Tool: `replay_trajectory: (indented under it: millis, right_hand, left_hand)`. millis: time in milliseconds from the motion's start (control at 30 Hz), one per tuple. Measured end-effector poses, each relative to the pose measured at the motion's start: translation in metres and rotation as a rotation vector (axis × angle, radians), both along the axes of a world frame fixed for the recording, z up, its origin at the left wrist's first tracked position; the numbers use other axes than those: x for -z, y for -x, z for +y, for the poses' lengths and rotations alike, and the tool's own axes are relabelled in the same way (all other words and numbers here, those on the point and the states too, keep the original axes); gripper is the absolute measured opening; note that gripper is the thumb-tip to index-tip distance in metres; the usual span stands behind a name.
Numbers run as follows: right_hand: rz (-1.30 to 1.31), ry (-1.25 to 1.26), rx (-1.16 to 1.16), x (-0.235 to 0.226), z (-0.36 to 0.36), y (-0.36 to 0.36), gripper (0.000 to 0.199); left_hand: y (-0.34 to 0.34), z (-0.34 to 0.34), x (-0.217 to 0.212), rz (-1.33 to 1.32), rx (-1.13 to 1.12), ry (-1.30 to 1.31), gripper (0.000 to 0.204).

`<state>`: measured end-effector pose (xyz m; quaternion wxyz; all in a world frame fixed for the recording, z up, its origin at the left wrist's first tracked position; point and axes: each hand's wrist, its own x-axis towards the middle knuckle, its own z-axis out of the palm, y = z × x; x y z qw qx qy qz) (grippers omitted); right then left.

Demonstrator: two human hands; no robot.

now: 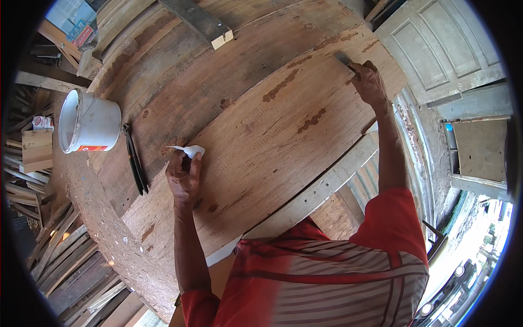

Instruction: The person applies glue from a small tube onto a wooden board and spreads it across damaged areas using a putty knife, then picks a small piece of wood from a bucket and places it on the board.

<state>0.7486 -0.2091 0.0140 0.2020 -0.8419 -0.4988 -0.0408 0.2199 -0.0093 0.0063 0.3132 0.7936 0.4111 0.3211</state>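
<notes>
The person leans over a broad sheet of plywood (pixel 261 136) lying flat on the table (pixel 98 218), whose rough, dusty top shows along the near left edge. The left hand (pixel 183 177) is closed around a small white squeeze bottle (pixel 192 150), its thin nozzle pointing left just above the wood, near the sheet's left edge. The right hand (pixel 369 83) reaches far out across the sheet with its fingers clamped on the handle of a putty knife (pixel 345 60), the flat blade pressed against the plywood near its far right edge. Several dark reddish-brown patches of filler (pixel 280 85) streak the sheet between the two hands. To the left of the plywood, on the older boards beneath it, a pair of black pliers (pixel 135 159) lies lengthwise, and beyond that stands a white plastic bucket (pixel 90 121), open at the top. A short wooden block (pixel 202 22) rests at the far side, and stacks of wooden slats (pixel 60 245) crowd the floor on the left.
</notes>
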Motion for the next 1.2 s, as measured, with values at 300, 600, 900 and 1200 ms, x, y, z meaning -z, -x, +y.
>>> replay_trajectory:
  millis: [300,600,900,1200]
  right_hand:
    - [-0.015,0.038,0.010,0.001,-0.001,0.020,0.038]
    - [0.050,-0.031,-0.024,-0.012,-0.004,0.059,0.037]
    - [-0.043,-0.060,0.129,0.005,0.015,0.030,0.037]
    - [0.028,0.062,0.075,-0.012,0.003,0.045,0.038]
  left_hand:
    - [0.000,0.000,-0.004,0.067,-0.008,-0.033,0.022]
    - [0.004,-0.001,-0.001,0.053,-0.007,-0.023,0.021]
    - [0.001,0.000,-0.001,0.043,-0.024,0.042,0.020]
    - [0.000,-0.003,-0.005,0.005,-0.033,0.077,0.018]
